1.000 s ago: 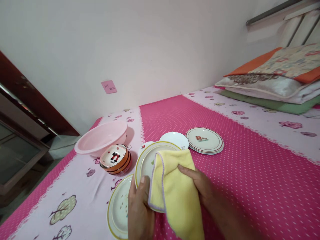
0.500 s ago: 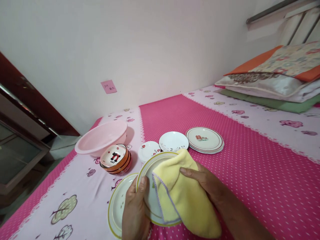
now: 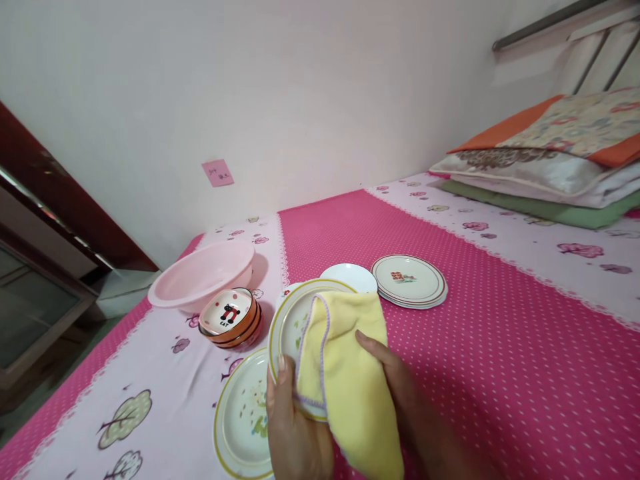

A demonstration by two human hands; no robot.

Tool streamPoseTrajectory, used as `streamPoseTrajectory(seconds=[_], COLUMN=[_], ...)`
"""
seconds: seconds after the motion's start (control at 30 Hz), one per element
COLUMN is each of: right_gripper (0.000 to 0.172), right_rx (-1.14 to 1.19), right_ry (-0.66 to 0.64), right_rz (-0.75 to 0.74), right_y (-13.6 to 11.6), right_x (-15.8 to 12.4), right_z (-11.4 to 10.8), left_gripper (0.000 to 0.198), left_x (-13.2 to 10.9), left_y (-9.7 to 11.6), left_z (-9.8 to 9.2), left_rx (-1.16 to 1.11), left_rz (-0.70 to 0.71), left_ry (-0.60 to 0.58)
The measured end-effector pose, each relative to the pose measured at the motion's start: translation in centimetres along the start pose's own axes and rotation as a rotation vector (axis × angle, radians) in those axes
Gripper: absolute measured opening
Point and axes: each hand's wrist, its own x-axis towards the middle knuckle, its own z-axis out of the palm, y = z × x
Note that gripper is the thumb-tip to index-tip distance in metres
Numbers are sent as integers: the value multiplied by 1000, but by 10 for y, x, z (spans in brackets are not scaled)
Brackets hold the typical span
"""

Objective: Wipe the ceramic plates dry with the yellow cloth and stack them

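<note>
My left hand (image 3: 295, 417) grips the lower left rim of a white plate (image 3: 287, 320) with a yellow-green edge, its thumb on the front. A yellow cloth (image 3: 353, 373) with purple stitching lies over the plate's right side. My right hand (image 3: 387, 370) is closed on that cloth, thumb on top; its other fingers are hidden behind. Below and left, a second plate (image 3: 240, 413) of the same pattern rests on the bedspread, partly covered by my left hand. Just behind the held plate sits a white dish (image 3: 353, 275), partly hidden.
A stack of red-rimmed plates (image 3: 410, 279) lies right of the white dish. Several square cat-print bowls (image 3: 230, 317) are stacked at left, before a pink basin (image 3: 200, 273). Folded bedding and pillows (image 3: 545, 153) are piled at the far right, and a wall (image 3: 320, 100) stands behind.
The held plate has tilted and shifted slightly up and left. The cloth and my right hand have moved left across it, and my left hand has moved right, uncovering more of the lower plate.
</note>
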Motion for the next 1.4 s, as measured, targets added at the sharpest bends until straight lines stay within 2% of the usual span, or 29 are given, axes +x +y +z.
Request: streamPoseTrajectory(seconds=[0.17, 0.3, 0.37, 0.5, 0.67, 0.77, 0.83, 0.97, 1.03, 1.1, 1.17, 1.3, 1.4], right_gripper=[69, 64, 63, 63, 65, 65, 62, 36, 27, 38, 50, 51, 49], right_rx=[118, 100, 103, 133, 86, 18, -67, -449, -700, -957, -1193, -1484, -1578], right_ry=[93, 40, 15, 6, -91, -71, -8, 150, 115, 27, -56, -152, -123], right_rz=[158, 191, 194, 184, 148, 64, -12, -250, -465, -716, -881, -908, -937], right_y=[-27, -42, -43, -31, -21, -30, -39, -52, -55, -56, -57, -63, -65], right_x=[-2, -8, -11, -11, -5, -4, -5, -8, -10, -11, -14, -18, -19], right_z=[-15, -19, -17, -10, -7, -4, -4, -7, -10, -11, -10, 0, 1], left_gripper=[38, 47, 46, 44, 45, 40, 39, 43, 40, 37, 32, 29, 31], left_x=[12, 17, 16, 15, 16, 19, 20, 19, 16, 11, 9, 12, 20], left_y=[15, 25, 25, 20, 20, 21, 21, 26, 31, 36, 40, 41, 39], left_z=[-9, -16, -16, -14, -13, -13, -12, -10, -8, -5, -3, -10, -19], left_rx=[121, 241, 262, 181, 105, 140, 232, 375, 302, 197, 109, 45, 33], left_rz=[9, -53, -29, 67, 99, 49, 26, 132, 113, -14, -165, -280, -329], left_ry=[44, -144, -156, -93, -29, -84, -119, -69, -65, -126, -190, -215, -235])
